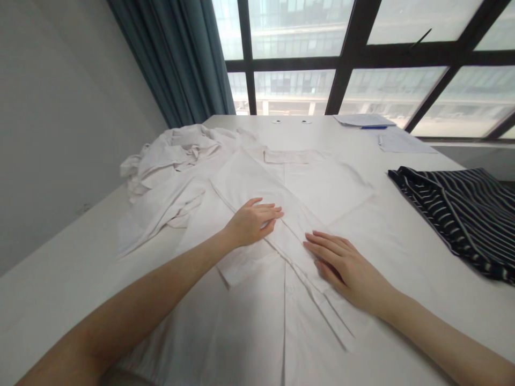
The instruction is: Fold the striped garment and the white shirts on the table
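Note:
A white shirt [257,305] lies spread on the white table, its collar [286,157] toward the window. One sleeve [257,177] is laid diagonally across the front of it. My left hand [255,221] rests palm down on that sleeve near the middle, fingers stretched out and pointing right. Lower and to the right, my right hand [341,265] lies flat on the folded cloth, fingers extended toward the left hand. Neither hand grips anything. The shirt's lower end runs out of view at the bottom.
Crumpled white clothing [173,155] is heaped at the table's back left. A black-and-white striped garment [462,214] lies along the right edge. Papers [362,120] with a blue pen [374,127] sit at the back right. Behind are a teal curtain [177,59] and windows.

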Tool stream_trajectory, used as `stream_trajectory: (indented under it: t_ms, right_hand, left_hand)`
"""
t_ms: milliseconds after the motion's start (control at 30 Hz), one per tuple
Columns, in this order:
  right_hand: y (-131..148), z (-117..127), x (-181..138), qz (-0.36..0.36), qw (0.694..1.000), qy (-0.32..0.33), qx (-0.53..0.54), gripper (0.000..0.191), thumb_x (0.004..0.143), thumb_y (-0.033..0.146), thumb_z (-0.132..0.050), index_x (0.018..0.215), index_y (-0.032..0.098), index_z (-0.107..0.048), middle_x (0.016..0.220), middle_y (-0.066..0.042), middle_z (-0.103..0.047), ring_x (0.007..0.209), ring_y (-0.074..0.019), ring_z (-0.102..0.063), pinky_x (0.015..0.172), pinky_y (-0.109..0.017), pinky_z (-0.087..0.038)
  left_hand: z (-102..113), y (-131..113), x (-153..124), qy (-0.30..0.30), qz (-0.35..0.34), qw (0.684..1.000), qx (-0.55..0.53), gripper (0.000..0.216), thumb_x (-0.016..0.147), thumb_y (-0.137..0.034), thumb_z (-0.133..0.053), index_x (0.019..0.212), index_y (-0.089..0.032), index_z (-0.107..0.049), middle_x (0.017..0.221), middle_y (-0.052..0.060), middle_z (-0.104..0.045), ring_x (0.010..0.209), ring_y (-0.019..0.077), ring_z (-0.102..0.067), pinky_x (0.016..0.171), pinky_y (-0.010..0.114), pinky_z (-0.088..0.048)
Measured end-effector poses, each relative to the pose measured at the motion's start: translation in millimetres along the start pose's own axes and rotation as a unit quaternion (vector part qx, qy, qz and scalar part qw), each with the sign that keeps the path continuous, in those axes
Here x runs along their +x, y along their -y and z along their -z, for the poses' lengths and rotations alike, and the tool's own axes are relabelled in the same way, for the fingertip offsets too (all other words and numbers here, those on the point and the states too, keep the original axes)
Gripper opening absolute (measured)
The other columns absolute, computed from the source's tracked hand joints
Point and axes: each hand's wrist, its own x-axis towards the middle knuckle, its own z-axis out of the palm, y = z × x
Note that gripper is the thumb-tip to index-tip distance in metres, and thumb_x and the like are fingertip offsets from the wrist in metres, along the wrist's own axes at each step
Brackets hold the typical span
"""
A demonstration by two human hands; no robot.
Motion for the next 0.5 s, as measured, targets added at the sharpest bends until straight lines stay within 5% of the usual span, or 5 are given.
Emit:
stream_trajectory:
  t_ms: [500]
  right_hand:
    - [2.1,2.7,0.9,-0.012,1.0,-0.005,0.019,0.042,0.095,0.02,-0.045,0.135,0.022,-0.055,0.139,-0.01,-0.058,0.132,-0.0243,-0.049,0.104,-0.048,-0.046]
  left_hand:
    - [-6.0,0.7,-0.8,-0.014,0.122,0.992,0.029,0.036,0.092,-0.018,-0.044,0.121,-0.024,-0.064,0.131,0.004,-0.063,0.126,0.0201,-0.056,0.11,0.049,-0.033]
